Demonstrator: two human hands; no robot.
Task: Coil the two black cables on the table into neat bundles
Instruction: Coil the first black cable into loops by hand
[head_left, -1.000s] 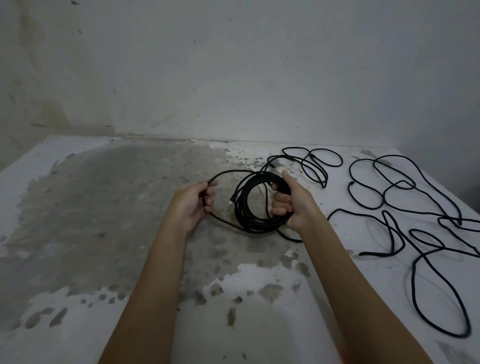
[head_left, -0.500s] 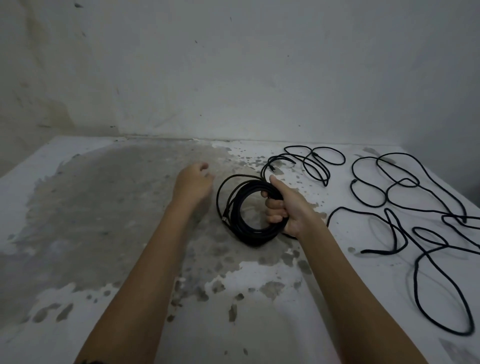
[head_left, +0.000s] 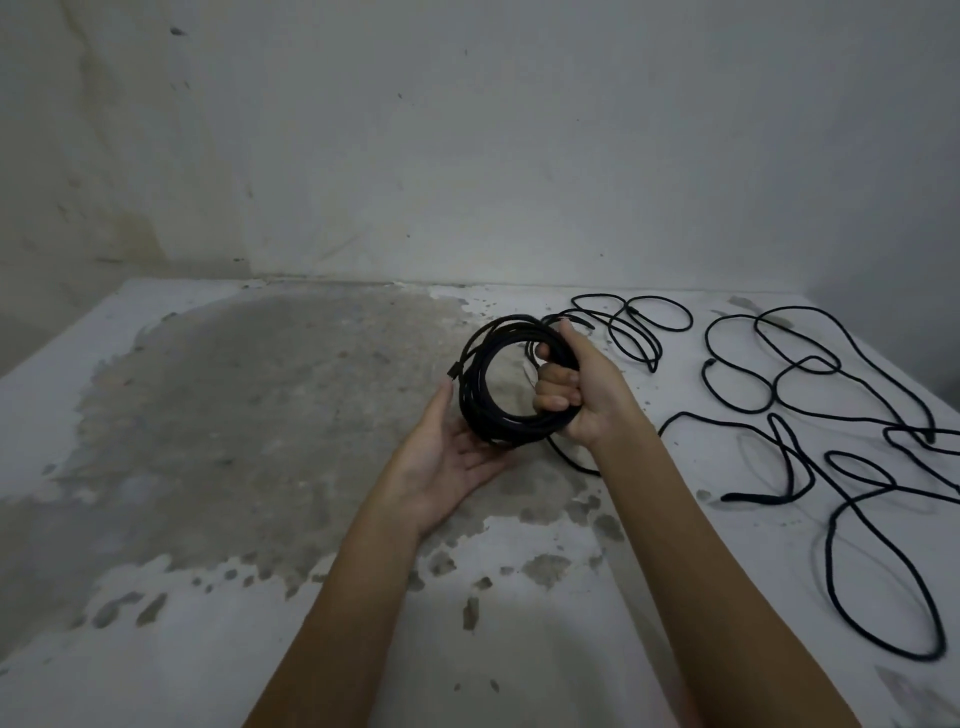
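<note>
Coiled cable held upright above the table

The right hand (head_left: 582, 387) grips the coiled black cable (head_left: 488, 395) on its right side, fingers curled through the ring — the left hand (head_left: 449, 460) lies flat and palm-up beneath its lower left edge. The second black cable (head_left: 852, 452) sprawls loose across the table (head_left: 208, 597) to the right.

The coil (head_left: 470, 395) in the right grip (head_left: 576, 387) is black. The loose cable (head_left: 763, 500) right of that grip is black too. The bench (head_left: 208, 649) is white, with a mottled grey patch (head_left: 260, 389) left of the grip, flecked at its edges. The wall (head_left: 467, 156) is off-white.
</note>
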